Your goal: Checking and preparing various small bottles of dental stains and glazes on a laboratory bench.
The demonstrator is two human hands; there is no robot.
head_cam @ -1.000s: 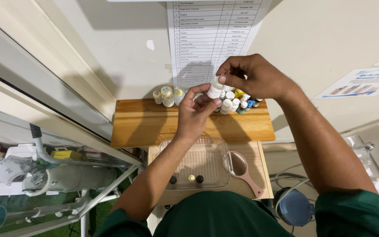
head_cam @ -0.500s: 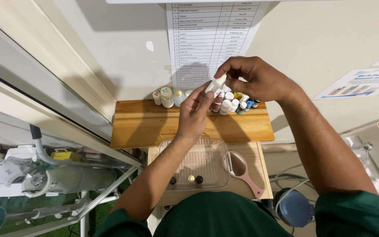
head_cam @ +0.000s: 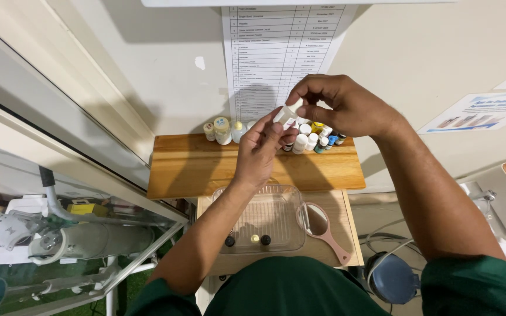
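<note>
My left hand (head_cam: 262,149) and my right hand (head_cam: 338,105) meet above a wooden shelf (head_cam: 206,167) and both grip one small white bottle (head_cam: 287,113). The bottle is tilted, its top end pinched by my right fingers and its lower end by my left fingertips. Just behind and below it stands a cluster of small white bottles (head_cam: 314,137) with coloured caps at the shelf's back right. Three more little bottles (head_cam: 222,130) stand at the back, left of my hands.
A clear plastic tray (head_cam: 265,219) with three small round items (head_cam: 247,240) sits on a lower wooden board, beside a pink-handled hand mirror (head_cam: 323,231). A printed sheet (head_cam: 276,52) hangs on the wall. A glass cart with equipment (head_cam: 60,234) stands left.
The white bottle has been lifted from among the cluster and tipped over to a slant between both hands. My hands stay in about the same place.
</note>
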